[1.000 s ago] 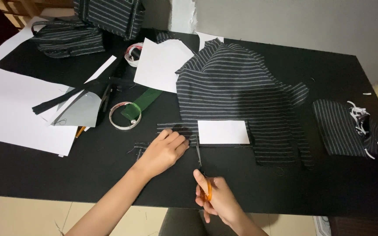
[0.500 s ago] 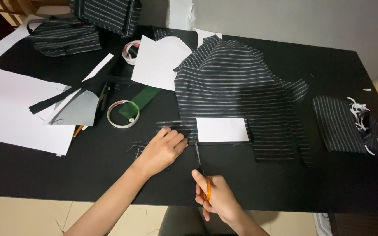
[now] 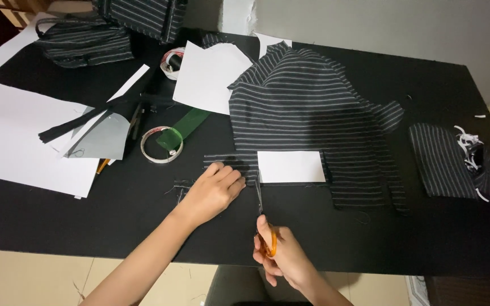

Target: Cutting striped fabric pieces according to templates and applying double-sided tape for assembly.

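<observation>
Left hand (image 3: 215,190) flat, pinning striped fabric (image 3: 307,122) at mid-table beside a white paper rectangle (image 3: 291,166), right hand (image 3: 282,258) closed around orange-handled scissors (image 3: 262,218), blades apparently nearly shut: risk of nicked fingertips or a crooked cut should the cloth slip.
</observation>
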